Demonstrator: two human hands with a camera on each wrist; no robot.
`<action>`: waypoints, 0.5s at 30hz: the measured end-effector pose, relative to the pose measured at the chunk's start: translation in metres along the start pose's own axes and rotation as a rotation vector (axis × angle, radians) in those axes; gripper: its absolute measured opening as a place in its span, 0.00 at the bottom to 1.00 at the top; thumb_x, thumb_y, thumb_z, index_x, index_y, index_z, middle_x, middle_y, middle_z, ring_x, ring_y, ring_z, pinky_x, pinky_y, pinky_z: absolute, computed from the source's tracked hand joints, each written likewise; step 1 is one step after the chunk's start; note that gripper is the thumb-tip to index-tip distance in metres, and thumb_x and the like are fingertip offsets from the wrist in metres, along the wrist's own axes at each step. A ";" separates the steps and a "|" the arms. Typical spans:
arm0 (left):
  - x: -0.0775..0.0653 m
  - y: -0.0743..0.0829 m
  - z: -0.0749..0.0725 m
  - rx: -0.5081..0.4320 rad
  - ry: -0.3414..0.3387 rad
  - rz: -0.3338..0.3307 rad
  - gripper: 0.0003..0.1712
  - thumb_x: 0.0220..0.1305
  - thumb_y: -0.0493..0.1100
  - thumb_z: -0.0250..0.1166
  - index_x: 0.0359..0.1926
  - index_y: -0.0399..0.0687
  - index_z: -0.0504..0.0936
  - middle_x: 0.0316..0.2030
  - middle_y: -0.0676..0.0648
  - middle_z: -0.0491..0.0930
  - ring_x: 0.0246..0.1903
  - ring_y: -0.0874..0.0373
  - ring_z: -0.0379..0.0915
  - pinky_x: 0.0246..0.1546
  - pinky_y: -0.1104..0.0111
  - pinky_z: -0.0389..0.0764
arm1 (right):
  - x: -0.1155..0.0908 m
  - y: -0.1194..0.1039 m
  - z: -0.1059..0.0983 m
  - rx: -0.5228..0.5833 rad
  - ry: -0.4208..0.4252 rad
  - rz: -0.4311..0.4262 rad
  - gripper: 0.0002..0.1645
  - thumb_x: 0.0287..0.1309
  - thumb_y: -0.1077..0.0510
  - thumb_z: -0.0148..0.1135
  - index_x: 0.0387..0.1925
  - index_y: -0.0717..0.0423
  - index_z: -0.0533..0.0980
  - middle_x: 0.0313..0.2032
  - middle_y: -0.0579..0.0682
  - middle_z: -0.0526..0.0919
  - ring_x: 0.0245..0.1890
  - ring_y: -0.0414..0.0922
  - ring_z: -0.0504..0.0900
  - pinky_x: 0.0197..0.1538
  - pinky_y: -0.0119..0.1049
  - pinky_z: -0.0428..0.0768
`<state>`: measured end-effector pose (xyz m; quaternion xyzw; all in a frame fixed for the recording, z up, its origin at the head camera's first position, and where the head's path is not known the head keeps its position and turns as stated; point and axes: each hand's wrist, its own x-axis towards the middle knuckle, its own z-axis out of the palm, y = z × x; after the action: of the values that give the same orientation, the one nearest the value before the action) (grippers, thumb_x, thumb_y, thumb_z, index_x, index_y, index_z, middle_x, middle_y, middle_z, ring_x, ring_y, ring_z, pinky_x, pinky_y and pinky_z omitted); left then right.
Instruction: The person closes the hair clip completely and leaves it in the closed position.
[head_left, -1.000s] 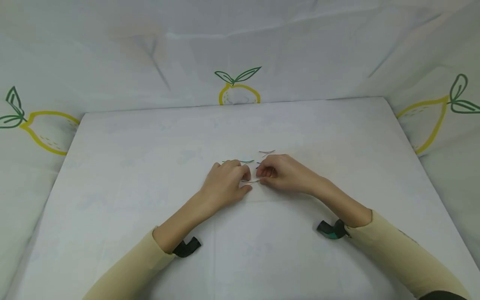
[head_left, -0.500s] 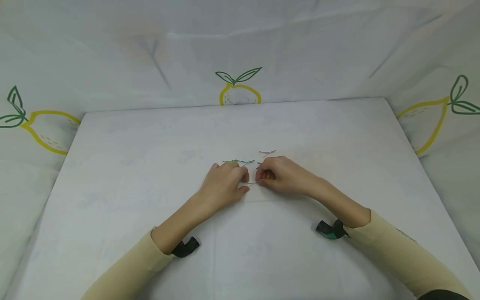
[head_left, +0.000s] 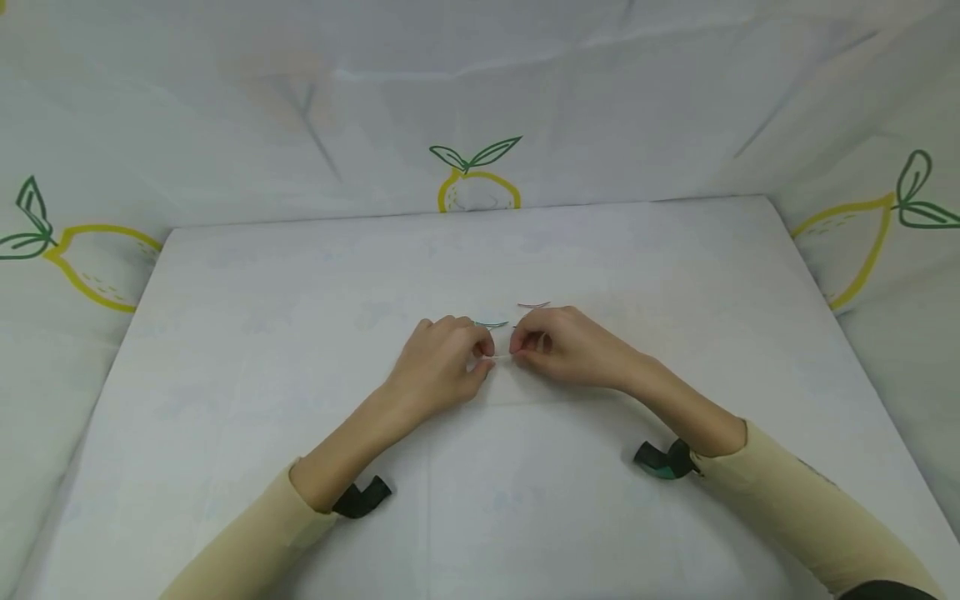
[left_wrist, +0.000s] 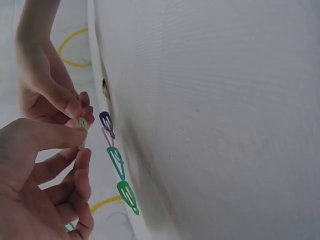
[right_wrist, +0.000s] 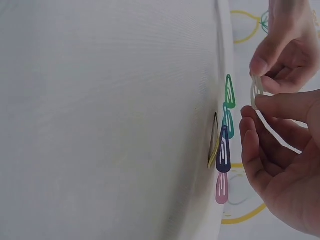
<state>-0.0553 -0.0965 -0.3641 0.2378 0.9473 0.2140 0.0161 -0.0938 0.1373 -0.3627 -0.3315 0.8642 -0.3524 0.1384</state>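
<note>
A small white snap hair clip (head_left: 501, 357) spans the gap between the two hands. My left hand (head_left: 444, 367) pinches its left end between thumb and fingertip. The other end is in the pinch of my right hand (head_left: 573, 346). Up close in the right wrist view, the slotted white body of the clip shows between the fingertips, held above the white surface. Just beyond the hands lie more snap clips: a green one (right_wrist: 230, 95), a teal one (left_wrist: 111, 151), a dark purple one (right_wrist: 226, 162), a pink one (right_wrist: 222, 199) and a dark one with yellow (left_wrist: 105, 90).
A white cloth covers the table (head_left: 300, 292), and white sheets with lemon drawings (head_left: 480, 175) hang around it at the back and sides. Black straps (head_left: 363, 500) sit at the cuffs of the light sleeves (head_left: 255, 529).
The left thumb and fingertip, apart before, have closed on the white clip's left end. Both hands have risen slightly with it, and the left hand now covers the green clip in the head view.
</note>
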 end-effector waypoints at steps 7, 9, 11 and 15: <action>-0.001 -0.003 -0.002 -0.054 0.102 0.049 0.03 0.64 0.39 0.73 0.35 0.53 0.89 0.31 0.55 0.88 0.33 0.58 0.81 0.39 0.62 0.74 | 0.002 -0.003 0.001 0.032 0.038 -0.003 0.06 0.67 0.65 0.69 0.39 0.52 0.87 0.35 0.42 0.88 0.36 0.38 0.83 0.44 0.36 0.83; -0.001 -0.004 -0.001 -0.069 0.138 0.069 0.03 0.63 0.38 0.73 0.35 0.53 0.89 0.29 0.56 0.88 0.32 0.59 0.81 0.38 0.63 0.74 | 0.003 -0.004 0.002 0.046 0.048 -0.009 0.03 0.69 0.62 0.71 0.38 0.51 0.86 0.34 0.42 0.87 0.35 0.39 0.82 0.44 0.37 0.83; -0.001 -0.004 0.000 -0.084 0.168 0.086 0.03 0.62 0.38 0.72 0.34 0.52 0.88 0.29 0.56 0.88 0.31 0.60 0.81 0.37 0.64 0.73 | 0.004 -0.006 0.003 0.053 0.061 -0.016 0.02 0.69 0.60 0.72 0.38 0.51 0.86 0.33 0.42 0.87 0.34 0.39 0.82 0.44 0.37 0.84; 0.000 -0.005 0.001 -0.120 0.204 0.103 0.03 0.60 0.36 0.72 0.33 0.50 0.88 0.28 0.54 0.88 0.29 0.60 0.80 0.36 0.65 0.72 | 0.004 -0.008 0.003 0.053 0.097 -0.022 0.03 0.67 0.61 0.75 0.37 0.51 0.86 0.32 0.42 0.87 0.33 0.38 0.82 0.44 0.36 0.85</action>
<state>-0.0573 -0.1005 -0.3669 0.2618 0.9161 0.2939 -0.0770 -0.0915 0.1284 -0.3594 -0.3197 0.8565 -0.3923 0.1012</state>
